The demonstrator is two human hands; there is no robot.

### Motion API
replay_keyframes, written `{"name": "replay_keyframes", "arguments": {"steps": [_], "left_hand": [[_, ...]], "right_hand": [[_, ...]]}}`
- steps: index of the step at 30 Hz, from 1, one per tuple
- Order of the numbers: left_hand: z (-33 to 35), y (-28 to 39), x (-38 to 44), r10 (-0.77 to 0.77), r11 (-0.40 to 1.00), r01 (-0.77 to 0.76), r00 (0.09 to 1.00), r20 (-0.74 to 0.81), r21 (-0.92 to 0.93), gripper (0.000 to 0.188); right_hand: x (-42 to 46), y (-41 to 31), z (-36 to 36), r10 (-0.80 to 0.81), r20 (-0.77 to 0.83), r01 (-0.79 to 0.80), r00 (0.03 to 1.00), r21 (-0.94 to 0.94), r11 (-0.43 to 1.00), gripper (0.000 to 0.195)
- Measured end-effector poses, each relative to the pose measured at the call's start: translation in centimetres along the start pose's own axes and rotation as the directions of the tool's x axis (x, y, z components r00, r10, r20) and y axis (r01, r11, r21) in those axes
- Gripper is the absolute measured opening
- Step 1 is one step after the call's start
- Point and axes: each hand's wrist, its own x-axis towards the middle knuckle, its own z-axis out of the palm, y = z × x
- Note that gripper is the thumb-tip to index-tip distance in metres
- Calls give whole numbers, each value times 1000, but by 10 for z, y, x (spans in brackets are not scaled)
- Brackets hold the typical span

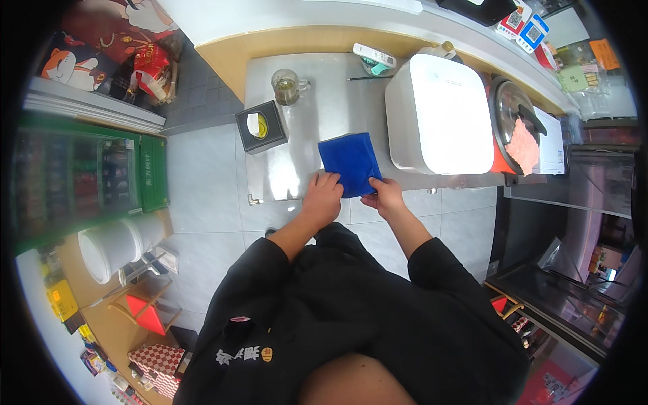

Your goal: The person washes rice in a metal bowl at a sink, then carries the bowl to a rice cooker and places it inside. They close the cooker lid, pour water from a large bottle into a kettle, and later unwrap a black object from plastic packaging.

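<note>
A blue cloth [350, 163], folded into a rough square, lies over the front part of a stainless steel table [334, 109]. My left hand [324, 197] rests on its lower left corner with the fingers curled over the edge. At the lower right corner, my right hand [386, 196] pinches the cloth, thumb on top and fingers beneath. Left of the cloth stands a black tissue box [268, 142] with a tissue poking out. Behind that is a glass mug [286, 87] holding a greenish liquid.
To the right stands a large white lidded bin [450, 116]. Beyond it, a pink cloth [523, 147] lies on a glass-lidded pot [512, 106]. A white remote control [374, 54] sits in a container at the back, near a dark pen [368, 78]. A green-framed drinks cooler [91, 174] stands at left.
</note>
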Motion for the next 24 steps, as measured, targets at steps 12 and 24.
{"name": "replay_keyframes", "arguments": {"steps": [12, 24], "left_hand": [[-2, -47, 61, -552, 664, 423, 834, -23, -616, 32], [-18, -92, -168, -765, 285, 720, 569, 302, -633, 22]], "right_hand": [[2, -10, 43, -666, -78, 639, 742, -217, 738, 53], [35, -35, 85, -584, 681, 619, 442, -703, -350, 44]]}}
